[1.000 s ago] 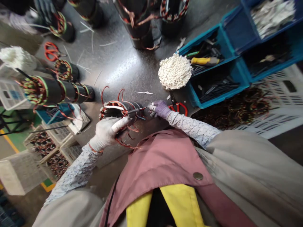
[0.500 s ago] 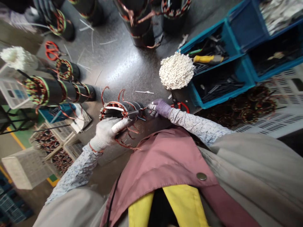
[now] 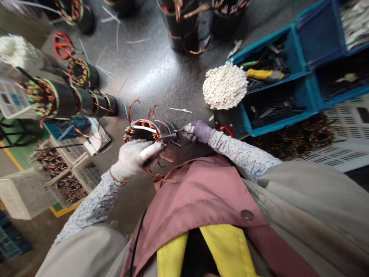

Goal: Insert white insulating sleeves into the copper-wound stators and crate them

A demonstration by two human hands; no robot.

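Note:
A motor stator (image 3: 168, 126) with copper leads sticking out lies on its side on the dark table. My left hand (image 3: 134, 156), in a white glove, is closed round its near-left side, thumb along the rim. A dark sleeve (image 3: 168, 136) sits over a lead at the stator's right side. My right hand (image 3: 197, 130), in a purple glove with pale fingertips, pinches the copper lead (image 3: 179, 130) just beyond that sleeve. A white cable tie (image 3: 180, 110) lies on the table behind the stator.
A bundle of white sticks (image 3: 225, 85) stands beside blue bins (image 3: 273, 127) with dark sleeves and a yellow-handled tool (image 3: 265, 74). Red-handled scissors (image 3: 62, 45) lie at the far left, near a row of stators (image 3: 66, 98). More stators (image 3: 183, 36) stand at the back.
The view has shifted, so the table things sit differently in it, and a co-worker's gloved hands at the top left have mostly left the picture. My hands keep their holds on stator and lead.

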